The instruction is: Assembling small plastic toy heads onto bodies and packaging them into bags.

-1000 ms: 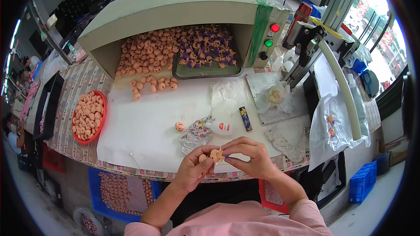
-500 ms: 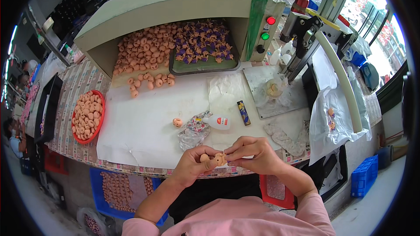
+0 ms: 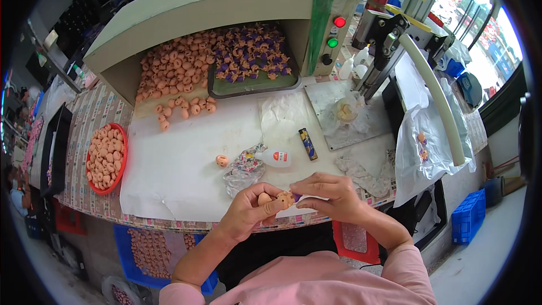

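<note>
Above the table's near edge, my left hand (image 3: 248, 210) is closed round a small peach toy figure piece (image 3: 286, 199) with dark dots. A second rounded peach piece (image 3: 263, 198) shows between the thumb and fingers of that hand. My right hand (image 3: 333, 196) pinches a small purple part (image 3: 297, 196) at the figure piece's right side; the fingers partly cover where they meet. Just beyond lie a crumpled clear plastic bag with a patterned cloth (image 3: 243, 172), a white squeeze bottle (image 3: 275, 158) on its side, and one loose peach doll head (image 3: 222, 161).
A box-shaped machine (image 3: 197, 25) holds a heap of peach heads (image 3: 175, 65) and a tray (image 3: 254, 89) of purple-and-peach bodies. A red basket (image 3: 122, 169) of heads stands left. A dark blue tube (image 3: 307, 144) lies before a lever press (image 3: 384, 62). Blue crate (image 3: 127, 257) below.
The view has shifted slightly, so the table things sit a little further left. My right hand has turned flatter, and the purple part now shows beside the figure piece.
</note>
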Tool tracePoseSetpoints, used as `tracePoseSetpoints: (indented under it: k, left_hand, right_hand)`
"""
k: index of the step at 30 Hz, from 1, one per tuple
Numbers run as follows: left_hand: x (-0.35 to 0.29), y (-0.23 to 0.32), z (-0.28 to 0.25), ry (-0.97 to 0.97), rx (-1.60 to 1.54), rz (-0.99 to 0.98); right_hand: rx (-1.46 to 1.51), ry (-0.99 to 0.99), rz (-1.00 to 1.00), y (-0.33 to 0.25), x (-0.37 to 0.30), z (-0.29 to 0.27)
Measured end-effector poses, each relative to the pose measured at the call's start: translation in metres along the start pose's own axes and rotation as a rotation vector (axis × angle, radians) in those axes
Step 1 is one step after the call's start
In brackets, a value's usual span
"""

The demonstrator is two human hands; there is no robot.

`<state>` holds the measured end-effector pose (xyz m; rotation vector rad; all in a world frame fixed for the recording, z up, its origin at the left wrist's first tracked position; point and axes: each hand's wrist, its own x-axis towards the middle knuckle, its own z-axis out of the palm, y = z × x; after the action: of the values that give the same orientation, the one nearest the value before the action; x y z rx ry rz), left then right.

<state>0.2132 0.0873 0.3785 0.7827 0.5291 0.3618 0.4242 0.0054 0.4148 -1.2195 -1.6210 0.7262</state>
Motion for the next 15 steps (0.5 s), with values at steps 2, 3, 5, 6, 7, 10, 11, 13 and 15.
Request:
tracePoseSetpoints:
  k: [2, 3, 5, 6, 7, 10, 11, 13, 15]
  left_hand:
    - [0.0, -0.001, -0.002, -0.03, -0.02, -0.019]
    - [-0.005, -0.001, -0.006, -0.007, -0.09, -0.019]
    - [-0.008, -0.004, -0.009, -0.016, -0.159, -0.032]
    - [-0.008, -0.006, -0.011, -0.004, -0.171, -0.014]
    - [-0.009, -0.006, -0.01, -0.001, -0.183, 0.002]
    - [-0.008, -0.012, -0.001, -0.026, -0.177, -0.036]
    - [-0.006, -0.011, 0.007, -0.035, -0.169, -0.039]
    - [0.0, -0.011, 0.031, -0.068, -0.159, -0.07]
    - [0.0, -0.013, 0.04, -0.102, -0.164, -0.071]
  right_hand:
    - [-0.426, 0.191, -0.168, -0.005, 0.004, -0.035]
    - [-0.597, 0.389, -0.196, -0.009, 0.009, -0.055]
    - [-0.928, 0.726, -0.278, -0.024, 0.015, -0.104]
    - [-0.887, 0.859, -0.282, -0.03, 0.02, -0.116]
    - [-0.951, 0.836, -0.261, -0.041, 0.022, -0.134]
    - [-1.305, 0.848, -0.695, -0.062, 0.064, -0.192]
    - [-1.26, 0.82, -0.673, -0.072, 0.079, -0.207]
    - [-1.167, 0.802, -0.685, -0.077, 0.111, -0.243]
    - [-0.928, 0.745, -0.682, -0.083, 0.149, -0.246]
